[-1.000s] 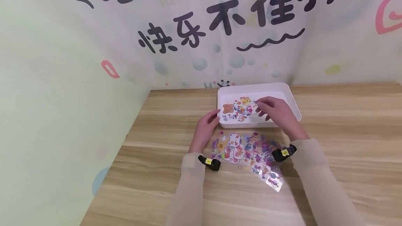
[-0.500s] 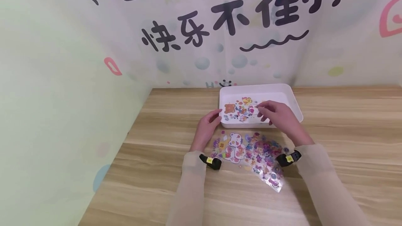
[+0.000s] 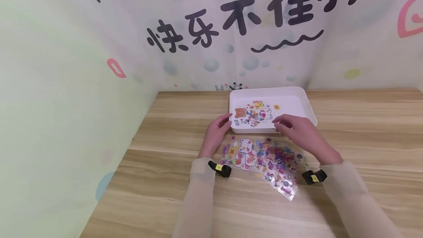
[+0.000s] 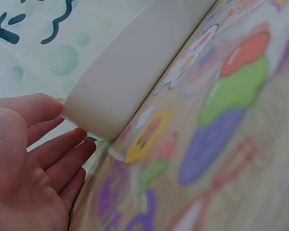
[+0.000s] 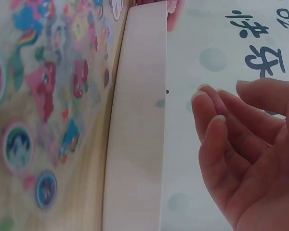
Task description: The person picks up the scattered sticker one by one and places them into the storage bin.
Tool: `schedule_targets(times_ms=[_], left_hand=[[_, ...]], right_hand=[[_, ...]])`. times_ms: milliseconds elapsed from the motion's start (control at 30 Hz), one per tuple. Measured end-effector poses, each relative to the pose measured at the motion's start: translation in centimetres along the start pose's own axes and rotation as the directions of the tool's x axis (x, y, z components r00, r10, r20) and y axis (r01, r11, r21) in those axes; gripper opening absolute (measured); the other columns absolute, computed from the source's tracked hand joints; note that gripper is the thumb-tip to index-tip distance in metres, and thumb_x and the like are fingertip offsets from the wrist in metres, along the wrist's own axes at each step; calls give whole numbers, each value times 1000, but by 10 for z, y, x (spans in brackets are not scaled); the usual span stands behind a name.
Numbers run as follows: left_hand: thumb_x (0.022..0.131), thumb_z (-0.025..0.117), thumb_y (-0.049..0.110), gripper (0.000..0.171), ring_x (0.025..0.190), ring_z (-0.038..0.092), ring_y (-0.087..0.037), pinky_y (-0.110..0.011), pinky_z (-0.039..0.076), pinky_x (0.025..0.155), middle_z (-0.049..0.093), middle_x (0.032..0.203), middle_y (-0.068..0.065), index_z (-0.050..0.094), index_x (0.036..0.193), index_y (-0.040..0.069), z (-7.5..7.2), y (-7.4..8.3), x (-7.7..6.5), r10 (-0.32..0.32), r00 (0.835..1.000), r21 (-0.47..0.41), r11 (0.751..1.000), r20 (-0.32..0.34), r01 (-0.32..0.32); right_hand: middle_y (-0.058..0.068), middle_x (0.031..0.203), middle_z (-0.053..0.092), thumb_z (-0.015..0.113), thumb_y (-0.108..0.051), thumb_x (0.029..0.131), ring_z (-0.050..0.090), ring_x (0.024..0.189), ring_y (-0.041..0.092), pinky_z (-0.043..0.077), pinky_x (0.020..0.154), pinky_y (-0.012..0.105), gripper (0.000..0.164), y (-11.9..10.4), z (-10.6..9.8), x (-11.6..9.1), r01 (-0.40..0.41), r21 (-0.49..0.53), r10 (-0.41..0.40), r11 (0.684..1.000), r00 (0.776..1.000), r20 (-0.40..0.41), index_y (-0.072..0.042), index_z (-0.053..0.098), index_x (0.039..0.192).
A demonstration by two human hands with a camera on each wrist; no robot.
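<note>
likely light but stiff, the tray suits edge holds, left hand relaxed against its left edge, right hand empty.

Tray: white, apparently moulded plastic; smooth outer wall, nearly matt with a soft sheen
Surface: wood or wood-look board, streaked grain, smooth, satin finish with a pale reflection at the front
Loose sheets: clear, thin plastic film, glossy, printed in colour; hard white glare across one corner
Stickers in the tray: flat, printed; finish too small to tell
Backdrop: seemingly cloth, matt, softly creased, with printed lettering
Side wall: matt, smooth-looking; material unclear
Sleeves: cloth, matt, softly wrinkled at the cuffs
Wrist cameras: black, plastic-looking casings
</note>
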State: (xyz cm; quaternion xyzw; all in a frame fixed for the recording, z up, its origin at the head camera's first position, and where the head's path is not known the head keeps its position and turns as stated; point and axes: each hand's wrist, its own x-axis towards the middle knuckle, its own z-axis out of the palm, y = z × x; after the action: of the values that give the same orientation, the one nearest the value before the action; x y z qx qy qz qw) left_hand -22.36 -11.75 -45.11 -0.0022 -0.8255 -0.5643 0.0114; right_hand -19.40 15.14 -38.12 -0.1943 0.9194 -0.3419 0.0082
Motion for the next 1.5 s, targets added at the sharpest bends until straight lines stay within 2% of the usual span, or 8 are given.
schedule_targets(times_ms=[133, 267, 567, 733, 867, 1200, 1367, 1500], left_hand=[[88, 53, 34, 31, 114, 45, -5, -31, 38, 96, 50, 123, 15, 53, 119, 36, 0, 0, 0, 1, 1000, -8, 1000, 4, -1], [88, 53, 35, 32, 114, 44, -4, -30, 38, 96, 49, 123, 16, 53, 120, 35, 0, -1, 0, 6, 1000, -13, 1000, 8, -6], [88, 53, 38, 32, 113, 45, -4, -28, 38, 95, 49, 123, 16, 53, 119, 36, 0, 0, 1, -1, 1000, -12, 1000, 11, 1], [89, 52, 35, 31, 114, 44, -4, -29, 38, 96, 49, 124, 15, 52, 120, 36, -1, 1, 1, -1, 1000, -11, 1000, 10, 1], [89, 52, 35, 31, 114, 44, -3, -28, 38, 95, 49, 124, 16, 53, 120, 35, -2, 2, 2, -1, 1000, -8, 1000, 12, 1], [90, 51, 34, 30, 115, 44, -4, -31, 37, 97, 49, 123, 16, 52, 120, 37, -3, 4, 2, -3, 1000, 14, 1000, 9, 3], [89, 52, 34, 30, 114, 44, -4, -30, 38, 96, 49, 124, 16, 53, 119, 37, -2, 1, 2, 8, 1000, 4, 1000, 14, -8], [89, 52, 36, 30, 114, 44, -3, -26, 38, 95, 49, 124, 15, 53, 119, 37, -1, 0, 1, 14, 1000, -1, 1000, 18, -14]], right_hand=[[3, 83, 64, 47, -33, 92, 56, 75, 15, 46, 66, 34, 30, 1, -7, -8, 33, -37, -33, 999, 999, 2, -11, 62, 106], [3, 84, 64, 47, -33, 92, 57, 76, 16, 46, 64, 33, 31, 7, -16, -14, 25, -69, -24, 997, 1000, 18, -10, 61, 107], [3, 92, 63, 53, -29, 90, 57, 78, 17, 48, 68, 37, 29, 17, -27, -20, 9, -123, 5, 992, 993, 118, -10, 61, 110], [3, 94, 63, 55, -27, 89, 58, 86, 19, 48, 74, 41, 30, 20, -19, -17, 15, -130, 12, 991, 978, 208, -8, 60, 111], [2, 89, 62, 58, -25, 87, 56, 78, 15, 49, 68, 36, 32, 21, -10, -14, 20, -135, 15, 991, 966, 257, -5, 59, 111], [-1, 80, 56, 67, -21, 80, 50, 67, 13, 44, 59, 27, 39, 16, 13, -8, 58, -89, -33, 994, 964, 262, -7, 56, 114], [13, 105, 56, 70, -27, 76, 52, 87, 23, 46, 73, 39, 54, 16, 17, -10, 80, -165, -36, 983, 967, 252, -7, 52, 121], [20, 124, 47, 71, -29, 75, 45, 109, 35, 38, 90, 51, 59, 16, 21, -11, 68, -189, -21, 980, 970, 241, -7, 49, 125]])
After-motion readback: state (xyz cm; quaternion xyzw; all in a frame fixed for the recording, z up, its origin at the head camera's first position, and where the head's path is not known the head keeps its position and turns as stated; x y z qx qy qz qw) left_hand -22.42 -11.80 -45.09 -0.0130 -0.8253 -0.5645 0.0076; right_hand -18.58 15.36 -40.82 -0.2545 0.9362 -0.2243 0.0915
